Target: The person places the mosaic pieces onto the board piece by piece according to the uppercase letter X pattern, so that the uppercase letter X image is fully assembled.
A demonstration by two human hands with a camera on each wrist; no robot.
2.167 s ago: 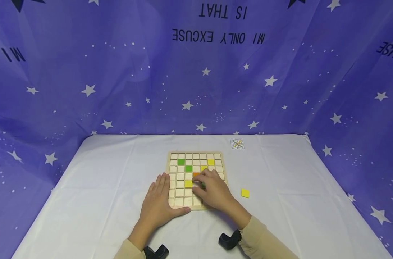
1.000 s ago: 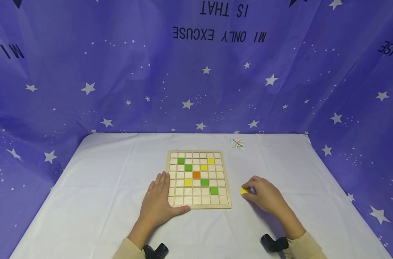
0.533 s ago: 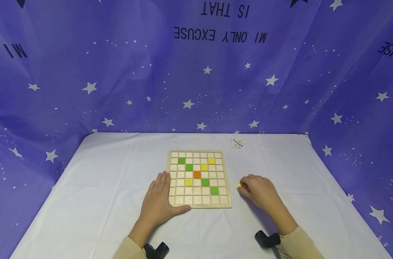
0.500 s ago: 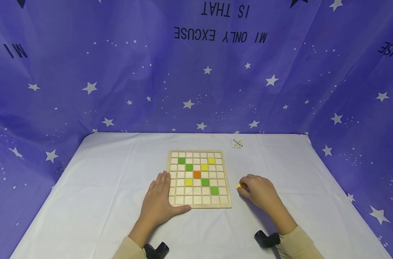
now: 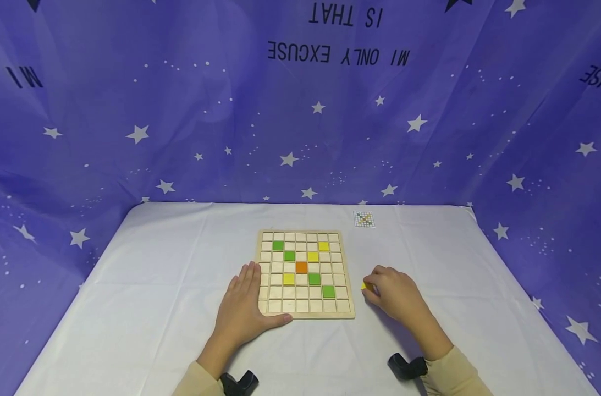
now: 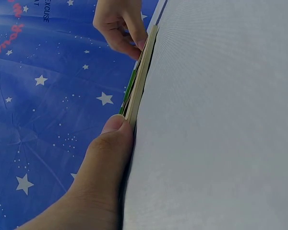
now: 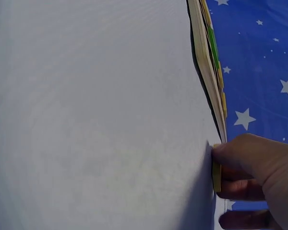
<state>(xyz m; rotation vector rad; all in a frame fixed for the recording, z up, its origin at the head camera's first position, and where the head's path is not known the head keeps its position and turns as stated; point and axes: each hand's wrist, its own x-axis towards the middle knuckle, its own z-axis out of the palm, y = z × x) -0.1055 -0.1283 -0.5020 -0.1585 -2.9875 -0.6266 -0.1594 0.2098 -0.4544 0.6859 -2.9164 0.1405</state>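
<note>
A square wooden grid board (image 5: 306,315) lies on the white cloth, its cells bearing several green and yellow tiles and one orange tile (image 5: 302,267). Along its left edge rests my left hand (image 5: 241,308), fingers straight and thumb on the front rim, as the left wrist view also shows. To the right of the board, my right hand (image 5: 396,294) pinches a yellow tile (image 7: 216,168) between thumb and fingers, apart from the board. Much of that tile is hidden by the fingers in the head view.
A small printed card (image 5: 364,219) with a coloured grid pattern lies behind the board to the right. White cloth (image 5: 156,286) covers the table. A purple star-patterned curtain (image 5: 260,126) hangs at the back and sides.
My right hand has left the board, moved right and picked up the loose yellow tile, then shifted slightly left with it. A green tile shows near the board's lower right. My left hand stayed put.
</note>
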